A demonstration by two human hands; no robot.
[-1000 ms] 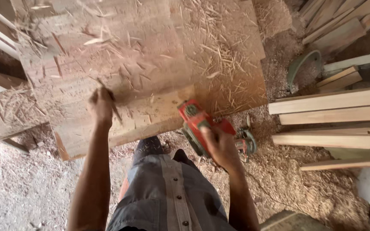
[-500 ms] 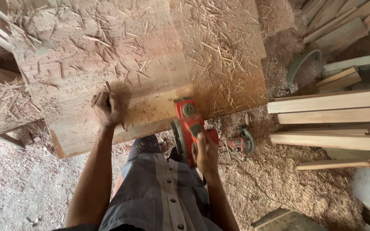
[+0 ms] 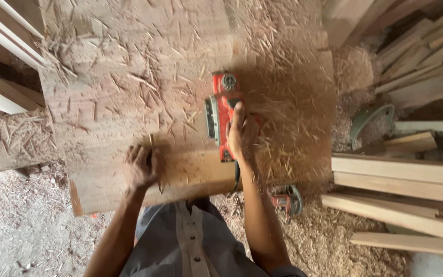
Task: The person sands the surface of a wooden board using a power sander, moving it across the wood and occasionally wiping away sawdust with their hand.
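White-edged boards [image 3: 1,77] lean at far left, sawdust floor [image 3: 21,231] below them. Your left hand [image 3: 140,166] sits on the near part of the slab [image 3: 129,92], fingers curled, blurred; a thin stick-like thing shows by it but you can't tell if it's gripped. Left forearm runs up from bottom centre-left, elbow toward your body. The slab is wide, chip-covered, near edge just above your grey shirt [image 3: 190,246]. Right of centre, the red planer [image 3: 222,114] lies flat on the slab, long axis running away from you, knob end at the far side, rear end toward you. Your right hand [image 3: 242,133] is wrapped tight round its top handle, index finger stretched forward along the body, wrist straight, forearm rising nearly vertical from the bottom edge. Shavings spray to the right of the planer. Below the slab edge, a second red tool [image 3: 287,201] rests in sawdust. Planks [image 3: 401,179] stacked at far right.
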